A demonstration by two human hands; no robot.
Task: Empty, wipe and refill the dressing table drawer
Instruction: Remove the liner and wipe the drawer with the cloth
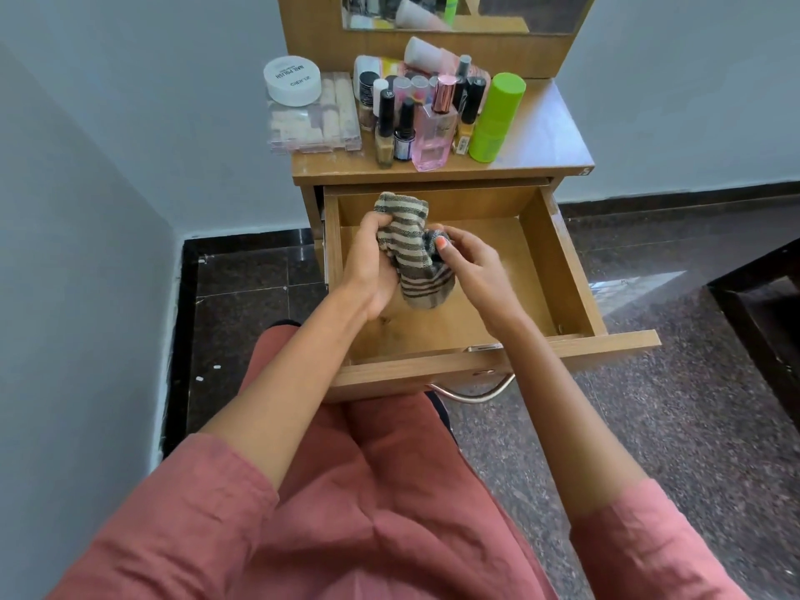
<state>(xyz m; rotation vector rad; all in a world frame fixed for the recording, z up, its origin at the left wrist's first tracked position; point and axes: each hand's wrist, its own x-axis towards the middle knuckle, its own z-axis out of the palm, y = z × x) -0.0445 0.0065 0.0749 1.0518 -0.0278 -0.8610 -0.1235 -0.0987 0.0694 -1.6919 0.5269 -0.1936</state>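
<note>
View from a head-worn camera, looking down at a seated person. Nearest is the person's lap (368, 513), covered in loose rust-pink fabric, with matching sleeves ending at the elbows. Both bare forearms reach forward over a pulled-out wooden drawer (567, 270), whose front panel carries a curved metal handle (474, 394) just above the knees. The drawer's pale wooden floor is visible around the hands.

Over the middle of the drawer, both hands hold a grey-and-cream striped cloth (409, 246), bunched into a crumpled wad. The left hand (368, 266) has its fingers curled around the cloth's upper left part. The right hand (474, 262) pinches the cloth's right side between thumb and fingers; the thumbnail is painted orange. It is unclear whether the cloth's hanging lower end touches the drawer floor.

Beyond the drawer is the dressing table (550, 140) top, crowded on its left half. Near its front edge stand several nail polish bottles (384, 127), a pink glass perfume bottle (433, 138) with a rose-gold cap, and, to the right, a bright green canister (495, 119). At far left, a white jar (292, 80) labelled "NAIL POLISH" sits on a clear plastic case (320, 123) of beige nail tips. A white tube (426, 52) lies atop the items at the back. Farthest is a wood-framed mirror (467, 13), cut off by the frame's top edge.

A dark speckled stone floor (649, 426) lies to the right; a pale wall (86, 210) fills the left.
</note>
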